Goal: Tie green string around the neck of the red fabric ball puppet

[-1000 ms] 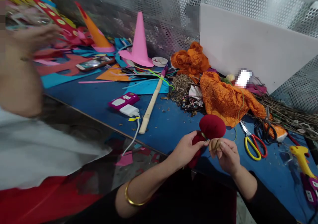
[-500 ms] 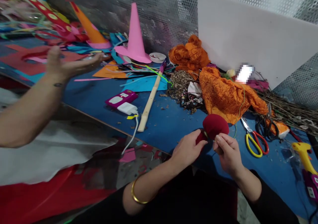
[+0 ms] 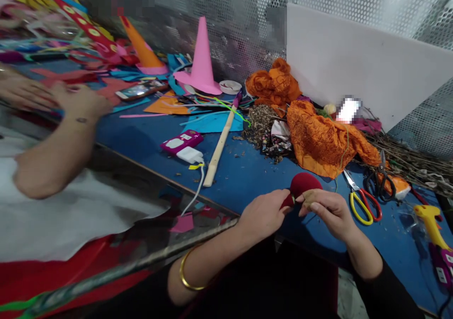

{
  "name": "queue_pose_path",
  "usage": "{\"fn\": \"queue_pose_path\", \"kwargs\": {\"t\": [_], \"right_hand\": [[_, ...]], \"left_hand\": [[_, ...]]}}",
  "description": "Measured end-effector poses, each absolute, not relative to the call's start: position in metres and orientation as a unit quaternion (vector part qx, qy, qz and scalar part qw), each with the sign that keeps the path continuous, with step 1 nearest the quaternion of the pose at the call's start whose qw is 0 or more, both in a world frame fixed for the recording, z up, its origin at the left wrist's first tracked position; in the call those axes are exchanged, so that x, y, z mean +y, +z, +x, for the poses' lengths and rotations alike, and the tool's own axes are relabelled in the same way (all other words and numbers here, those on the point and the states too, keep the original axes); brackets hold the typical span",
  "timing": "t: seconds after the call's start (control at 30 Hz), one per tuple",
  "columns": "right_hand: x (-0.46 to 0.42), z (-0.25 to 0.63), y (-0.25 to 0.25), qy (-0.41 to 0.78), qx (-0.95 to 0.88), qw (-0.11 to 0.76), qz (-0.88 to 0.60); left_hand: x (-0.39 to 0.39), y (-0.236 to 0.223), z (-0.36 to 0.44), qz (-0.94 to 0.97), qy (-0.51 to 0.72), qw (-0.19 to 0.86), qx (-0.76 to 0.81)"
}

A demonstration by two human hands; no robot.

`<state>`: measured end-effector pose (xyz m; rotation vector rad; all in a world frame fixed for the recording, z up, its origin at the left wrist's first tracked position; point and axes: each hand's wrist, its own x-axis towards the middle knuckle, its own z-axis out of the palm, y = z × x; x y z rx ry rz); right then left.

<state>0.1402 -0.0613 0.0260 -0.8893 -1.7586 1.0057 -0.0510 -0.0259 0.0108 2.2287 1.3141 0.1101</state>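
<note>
A dark red cloth bundle with a rounded head (image 3: 305,183) is in front of me at the table's near edge. My left hand (image 3: 266,213) is closed round its narrow part. Between my hands, a thin greenish band shows at the bundle's neck. My right hand (image 3: 329,211) is at the right side of that neck, thumb and fingers pinched together; what lies between them is too small to make out. A long wrapped stick (image 3: 141,263) slants from the lower left up to my left forearm; whether it joins the bundle is hidden.
Right of my hands lie yellow-and-red scissors (image 3: 361,205), black scissors (image 3: 381,182) and a yellow-purple glue gun (image 3: 433,227). Beyond are orange cloth (image 3: 318,142), a wooden stick (image 3: 222,144), a purple device (image 3: 181,143) and a pink cone hat (image 3: 201,64). A co-worker's hands (image 3: 76,99) are at left.
The red head has dipped lower behind my right hand, whose fingers have shifted at the neck. The wrapped stick has come into view. The co-worker's raised hand has lowered to the red material.
</note>
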Motion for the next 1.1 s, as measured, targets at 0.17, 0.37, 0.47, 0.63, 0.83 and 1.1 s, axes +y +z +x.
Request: {"fn": "queue_pose_path", "kwargs": {"t": [0.17, 0.37, 0.47, 0.63, 0.83, 1.1], "right_hand": [[-0.062, 0.148, 0.030, 0.387, -0.750, 0.419, -0.335], [-0.064, 0.150, 0.035, 0.435, -0.752, 0.347, -0.353], [-0.061, 0.150, 0.034, 0.475, -0.718, 0.341, -0.377], [-0.050, 0.147, 0.017, 0.578, -0.604, 0.367, -0.408], [-0.035, 0.149, -0.013, 0.739, -0.422, 0.317, -0.419], [-0.031, 0.150, -0.033, 0.598, -0.532, 0.436, -0.411]], "left_hand": [[-0.029, 0.015, -0.053, 0.839, 0.043, 0.277, 0.467], [-0.043, 0.020, -0.050, 0.864, -0.012, 0.304, 0.400], [-0.051, 0.024, -0.049, 0.881, -0.043, 0.306, 0.358], [-0.055, 0.030, -0.051, 0.905, -0.071, 0.285, 0.308], [-0.052, 0.032, -0.058, 0.921, -0.055, 0.272, 0.273], [-0.051, 0.035, -0.071, 0.850, 0.012, 0.366, 0.377]]}}
